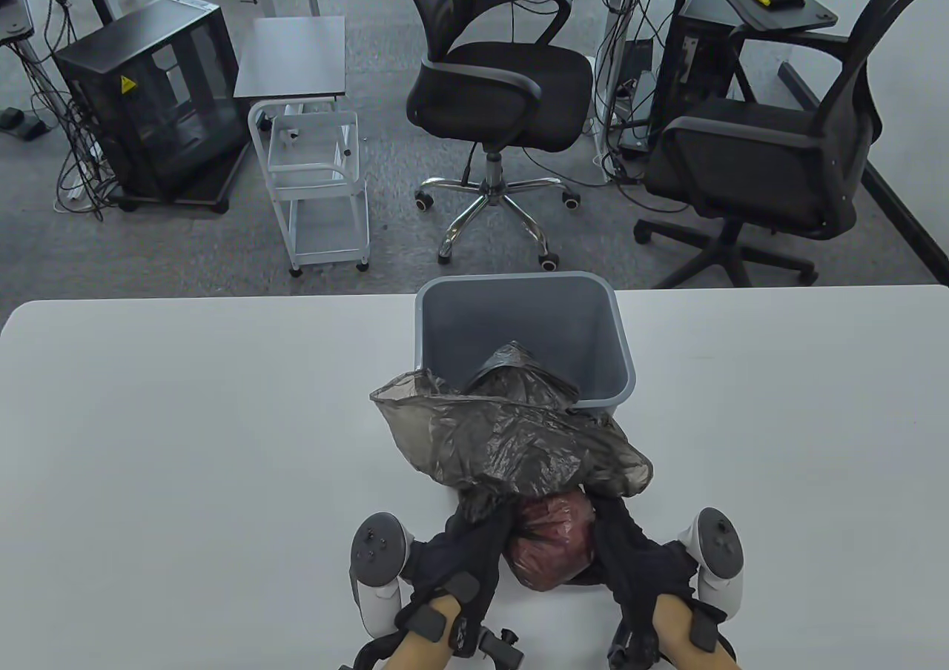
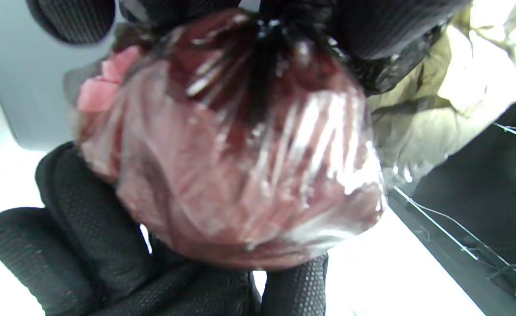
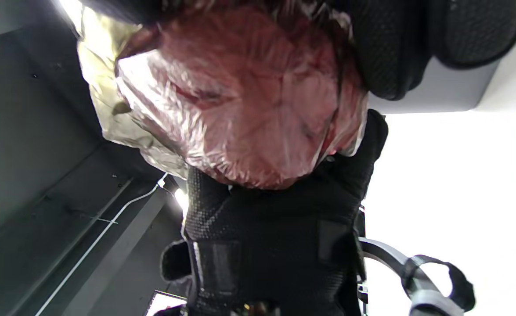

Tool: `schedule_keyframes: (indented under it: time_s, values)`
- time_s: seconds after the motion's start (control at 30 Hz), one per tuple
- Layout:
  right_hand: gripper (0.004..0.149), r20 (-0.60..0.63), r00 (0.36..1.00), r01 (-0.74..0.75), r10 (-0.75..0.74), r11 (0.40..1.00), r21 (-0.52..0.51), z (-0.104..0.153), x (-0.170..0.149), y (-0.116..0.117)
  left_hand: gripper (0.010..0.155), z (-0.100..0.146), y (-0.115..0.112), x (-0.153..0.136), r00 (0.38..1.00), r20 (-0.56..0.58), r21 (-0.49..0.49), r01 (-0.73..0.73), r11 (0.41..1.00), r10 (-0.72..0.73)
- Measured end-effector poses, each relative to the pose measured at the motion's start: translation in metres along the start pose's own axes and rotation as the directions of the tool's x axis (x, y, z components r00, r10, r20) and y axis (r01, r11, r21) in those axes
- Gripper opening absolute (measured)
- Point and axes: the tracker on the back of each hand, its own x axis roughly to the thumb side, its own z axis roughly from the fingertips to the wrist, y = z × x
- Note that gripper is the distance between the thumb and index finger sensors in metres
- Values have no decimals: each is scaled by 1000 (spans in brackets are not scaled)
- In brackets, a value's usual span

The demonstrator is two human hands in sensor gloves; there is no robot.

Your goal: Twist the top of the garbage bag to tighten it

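A thin grey garbage bag lies on the white table (image 1: 185, 440). Its filled end is a tight reddish bundle (image 1: 552, 548) near the front edge. Its loose crumpled top (image 1: 511, 440) spreads toward the grey bin (image 1: 621, 351). My left hand (image 1: 474, 544) grips the bag's gathered neck from the left of the bundle. My right hand (image 1: 626, 551) grips it from the right. In the left wrist view the bundle (image 2: 240, 162) fills the frame, with my fingers (image 2: 372, 26) closed at its twisted neck. In the right wrist view the bundle (image 3: 249, 101) hangs under my right fingers (image 3: 394, 44).
The open grey bin stands upright in the middle of the table just behind the bag. Two black office chairs (image 1: 504, 84), a white cart (image 1: 319, 173) and a black cabinet (image 1: 152, 99) stand on the floor beyond the table's far edge.
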Motion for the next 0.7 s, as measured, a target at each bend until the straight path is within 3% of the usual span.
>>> schedule_keyframes:
  time_s: [0.23, 0.4, 0.53, 0.63, 0.7]
  values:
    - [97, 19, 999, -35, 33, 994, 107, -2, 2, 7, 61, 0, 8, -6, 997, -48, 95, -54, 994, 59]
    - [103, 45, 983, -185, 181, 972, 145, -4, 7, 8, 61, 0, 7, -6, 995, -63, 74, -71, 995, 75]
    - [96, 25, 993, -114, 113, 993, 33, -1, 8, 1, 66, -3, -1, -3, 1000, -20, -72, 5, 997, -6]
    - [92, 27, 1000, -10, 10, 1000, -22, 0, 8, -5, 68, -2, -1, 2, 997, 12, -44, 80, 996, -79]
    - [91, 22, 999, -31, 32, 999, -40, 1, 8, -7, 67, -2, 0, 2, 999, -2, -40, 52, 998, -52]
